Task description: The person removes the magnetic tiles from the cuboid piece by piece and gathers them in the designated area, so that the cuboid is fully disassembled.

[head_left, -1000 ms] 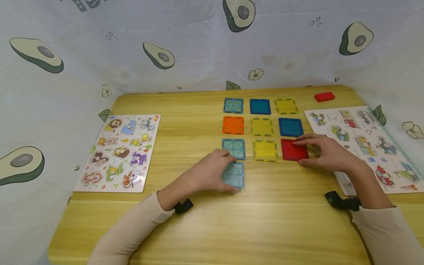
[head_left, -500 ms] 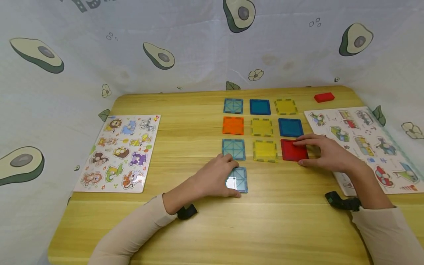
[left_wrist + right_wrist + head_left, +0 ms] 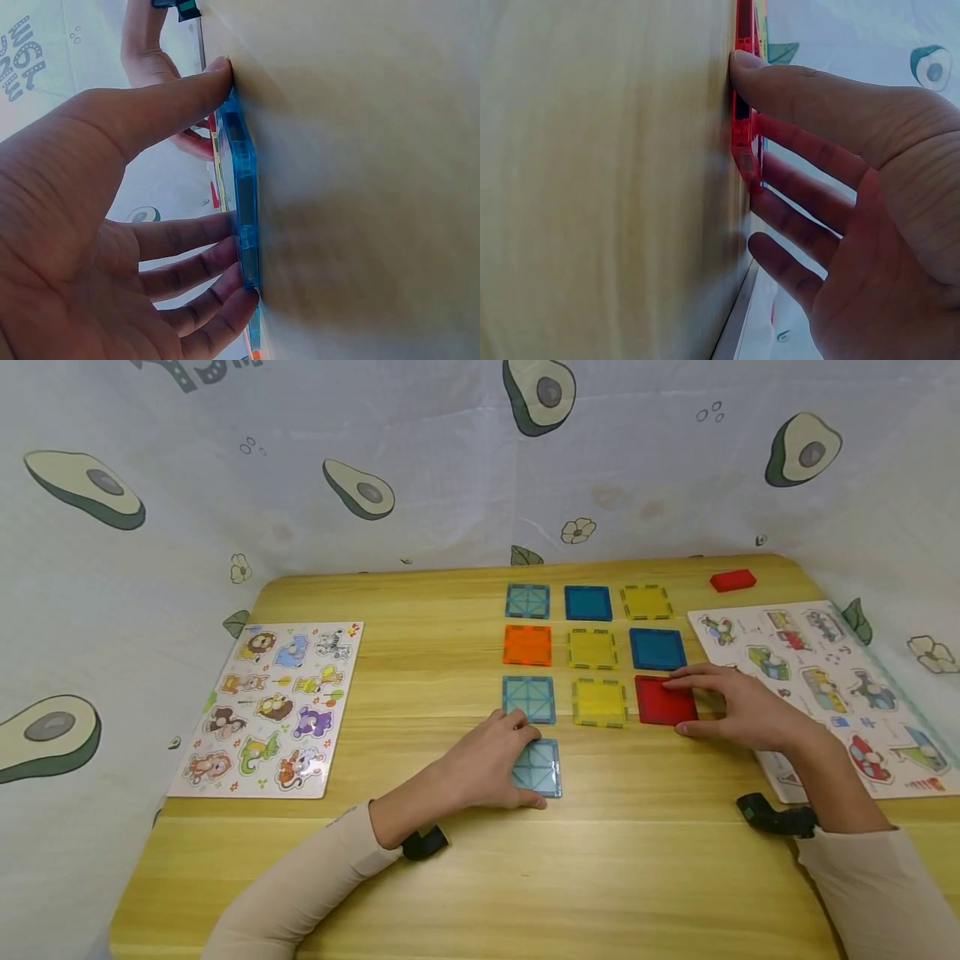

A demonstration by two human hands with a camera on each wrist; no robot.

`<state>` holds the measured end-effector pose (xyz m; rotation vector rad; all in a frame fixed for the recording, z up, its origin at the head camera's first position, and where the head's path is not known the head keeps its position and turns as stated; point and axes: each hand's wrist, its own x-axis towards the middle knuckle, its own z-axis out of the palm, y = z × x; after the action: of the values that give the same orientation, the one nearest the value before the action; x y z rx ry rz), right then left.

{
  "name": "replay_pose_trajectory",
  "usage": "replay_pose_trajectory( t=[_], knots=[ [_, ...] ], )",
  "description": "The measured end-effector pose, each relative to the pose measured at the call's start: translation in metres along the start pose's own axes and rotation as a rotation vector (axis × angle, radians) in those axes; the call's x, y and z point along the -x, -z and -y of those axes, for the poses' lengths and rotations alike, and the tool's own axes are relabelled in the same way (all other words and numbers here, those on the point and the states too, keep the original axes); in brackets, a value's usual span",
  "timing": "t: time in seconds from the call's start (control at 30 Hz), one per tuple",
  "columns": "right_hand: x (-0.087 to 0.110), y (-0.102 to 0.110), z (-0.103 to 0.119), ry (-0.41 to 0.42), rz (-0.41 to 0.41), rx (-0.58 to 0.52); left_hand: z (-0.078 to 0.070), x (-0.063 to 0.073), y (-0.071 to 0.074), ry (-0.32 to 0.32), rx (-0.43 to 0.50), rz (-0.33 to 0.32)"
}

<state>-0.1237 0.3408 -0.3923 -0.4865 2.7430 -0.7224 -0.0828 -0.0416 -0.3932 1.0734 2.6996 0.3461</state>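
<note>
My left hand [image 3: 483, 767] grips a light blue square magnetic tile [image 3: 543, 767] between thumb and fingertips, flat on the wooden table; part of the tile is hidden under the hand. In the left wrist view the thumb and fingers touch opposite sides of this blue tile [image 3: 244, 180]. To the right, my right hand [image 3: 753, 708] holds a red square tile [image 3: 660, 702], thumb at the near edge and index finger near the far edge. Left of the red tile lie a yellow tile [image 3: 600, 702] and another light blue tile [image 3: 528, 699], a small gap beyond the one in my left hand.
Farther back are rows of tiles, including an orange tile [image 3: 527, 645] and a dark blue tile [image 3: 658, 649]. An animal puzzle board [image 3: 272, 710] lies left, a vehicle puzzle board [image 3: 817, 693] right, partly behind the right hand. A red block [image 3: 732, 580] sits at the back right.
My left hand has drawn the light blue tile slightly toward me and to the right, opening a gap from the row beyond. The right hand and red tile have stayed in place.
</note>
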Motion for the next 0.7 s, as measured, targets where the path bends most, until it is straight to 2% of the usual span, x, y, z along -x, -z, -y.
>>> replay_pose_trajectory(
  t=[0.3,0.47,0.6,0.7],
  knots=[
    [0.004,-0.002,0.000,0.019,-0.026,0.003,-0.001,0.002,0.000,-0.006,0.005,-0.002],
    [0.008,0.001,0.004,0.020,-0.044,-0.001,-0.001,0.003,0.003,0.009,0.043,0.001],
    [0.007,0.008,0.011,0.009,-0.093,0.004,0.005,0.004,0.013,0.048,0.109,-0.021],
    [0.002,0.014,0.019,0.021,-0.125,0.013,0.017,0.007,0.027,0.091,0.148,-0.053]
  ],
)
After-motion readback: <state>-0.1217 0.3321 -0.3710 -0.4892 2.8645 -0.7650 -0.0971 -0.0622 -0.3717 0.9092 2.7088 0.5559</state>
